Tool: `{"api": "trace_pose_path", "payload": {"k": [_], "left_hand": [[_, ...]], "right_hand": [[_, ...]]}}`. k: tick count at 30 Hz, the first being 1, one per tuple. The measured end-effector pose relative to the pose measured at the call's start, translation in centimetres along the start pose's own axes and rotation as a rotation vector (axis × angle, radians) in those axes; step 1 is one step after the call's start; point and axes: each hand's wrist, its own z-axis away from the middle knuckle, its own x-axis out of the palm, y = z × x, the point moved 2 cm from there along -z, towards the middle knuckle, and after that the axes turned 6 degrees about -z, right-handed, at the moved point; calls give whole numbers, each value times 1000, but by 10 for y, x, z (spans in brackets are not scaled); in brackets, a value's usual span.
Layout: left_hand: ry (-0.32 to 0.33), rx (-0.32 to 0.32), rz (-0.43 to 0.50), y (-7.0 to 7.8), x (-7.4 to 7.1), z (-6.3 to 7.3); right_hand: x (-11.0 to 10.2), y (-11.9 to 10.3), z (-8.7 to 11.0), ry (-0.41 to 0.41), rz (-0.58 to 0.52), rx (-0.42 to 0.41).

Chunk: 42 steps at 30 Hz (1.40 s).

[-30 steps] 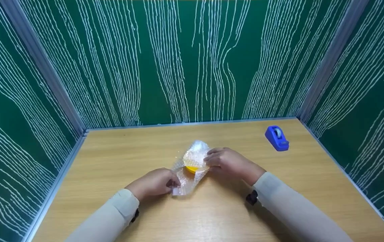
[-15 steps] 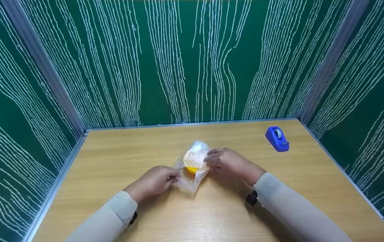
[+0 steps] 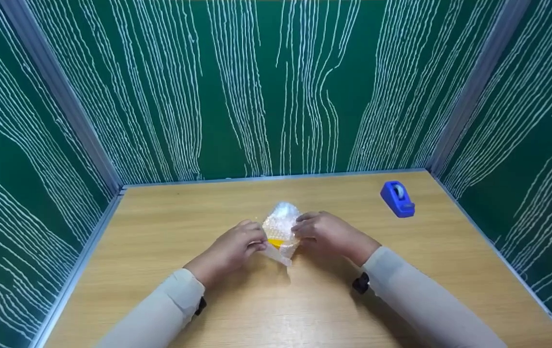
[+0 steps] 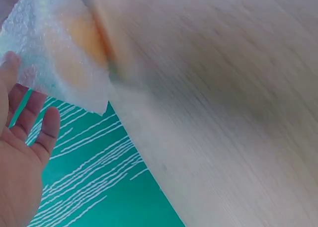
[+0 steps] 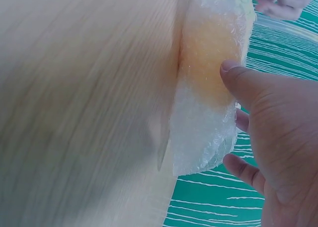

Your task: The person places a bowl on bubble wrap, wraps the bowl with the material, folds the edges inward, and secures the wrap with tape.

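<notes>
A yellow object, its kind hidden by the wrapping, lies inside a sheet of clear bubble wrap [image 3: 282, 220] mid-table. Only a yellow strip [image 3: 276, 242] of it shows uncovered in the head view; through the plastic it looks orange in both wrist views. My left hand [image 3: 235, 245] pinches the near-left flap of the bubble wrap, which is lifted and folded toward the yellow object. On the other side, my right hand [image 3: 326, 235] holds the wrapped bundle. The right wrist view has its thumb [image 5: 238, 78] on the wrap and the other fingers at the bundle's edge.
A blue tape dispenser [image 3: 398, 199] with a roll of tape stands at the back right of the wooden table [image 3: 184, 208]. Green panels [image 3: 237, 96] with white wavy lines rise behind the table and along both sides.
My left hand has moved up and away from me, bringing the near flap of bubble wrap up toward the yellow object. My right hand has stayed nearly still on the bundle.
</notes>
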Motion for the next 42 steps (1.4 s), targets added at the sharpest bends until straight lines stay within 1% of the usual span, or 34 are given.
{"api": "trace_pose_path", "payload": {"k": [4,8,12,14,18,23,26,30,35,36,39,42], "left_hand": [[40,36,-7,3,0,-5],[79,47,1,4,0,-11],[103,20,7,4,1,-17],[100,-8,21,3,1,-20],[65,-63,59,2,2,-25],[25,-87,43,2,4,-35],[7,-92,-4,3,5,-42],[-18,-95,-55,2,7,-48],[-8,-73,-41,-6,13,-57],[9,-46,-37,-21,25,-63],[5,-45,-36,-24,29,-67],[-2,-59,-49,-22,30,-70]], "right_hand": [[0,0,0,13,1,-33],[0,0,0,12,8,-41],[0,1,1,3,13,-24],[0,2,1,6,6,-16],[-1,2,1,7,-8,-9],[-1,2,-1,21,25,-73],[0,2,-2,26,32,-97],[0,1,-3,16,3,-60],[0,0,-4,17,-3,-26],[0,-1,-4,17,-1,-24],[0,-1,-5,17,1,-28],[0,-1,-5,17,-2,-33]]}}
